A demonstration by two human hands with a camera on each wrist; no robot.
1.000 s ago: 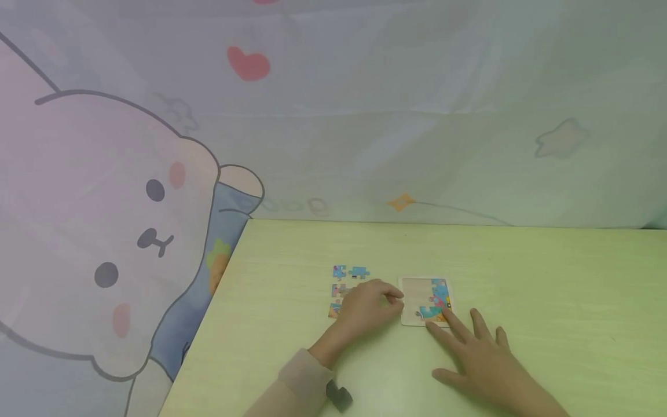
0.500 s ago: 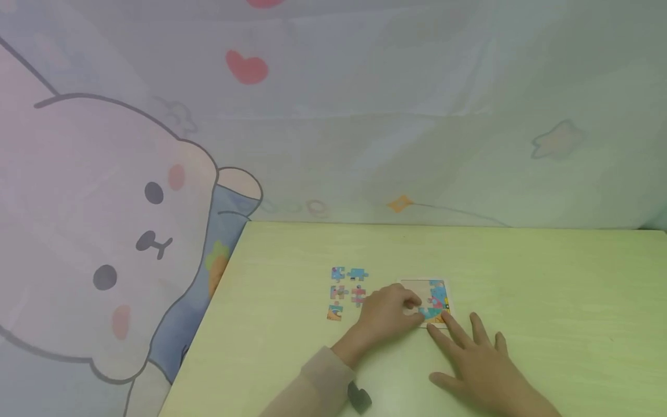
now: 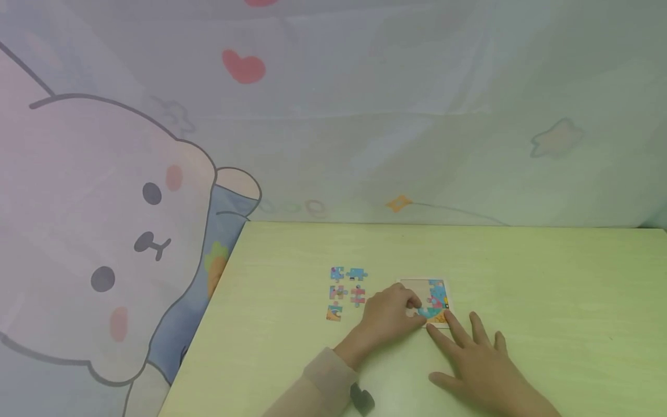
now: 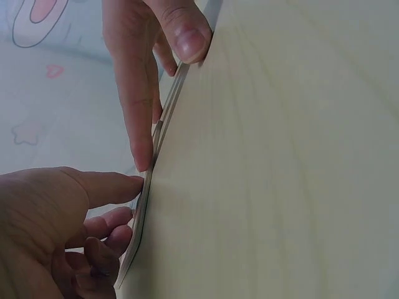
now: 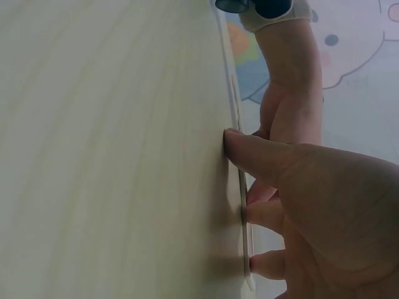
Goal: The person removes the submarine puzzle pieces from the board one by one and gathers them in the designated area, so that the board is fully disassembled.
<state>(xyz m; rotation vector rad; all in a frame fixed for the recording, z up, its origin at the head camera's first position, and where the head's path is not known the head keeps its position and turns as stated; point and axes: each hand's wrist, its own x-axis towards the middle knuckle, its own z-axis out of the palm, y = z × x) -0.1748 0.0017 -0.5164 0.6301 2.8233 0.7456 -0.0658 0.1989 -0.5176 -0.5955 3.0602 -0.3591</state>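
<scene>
A shallow square puzzle tray (image 3: 451, 298) lies on the table, with joined jigsaw pieces (image 3: 439, 295) along its right side and bottom. My left hand (image 3: 389, 315) is over the tray's lower left corner, its thumb and curled fingers pinching a puzzle piece that they mostly hide. From the side, in the left wrist view, the left thumb and fingertips (image 4: 138, 185) sit right at the thin tray. My right hand (image 3: 476, 359) is spread, with index finger and thumb extended. Its fingertips (image 3: 448, 315) rest at the tray's lower right corner.
Several loose jigsaw pieces (image 3: 357, 296) lie left of the tray in two columns. The pale yellow-green table (image 3: 547, 278) ends at a back edge against a printed cloth (image 3: 333, 145) with a cartoon animal. A dark wrist device (image 3: 362, 399) sits by the left sleeve.
My left hand has moved right, from the tray's left rim to inside its lower left corner, uncovering loose pieces. The right hand stays nearly still.
</scene>
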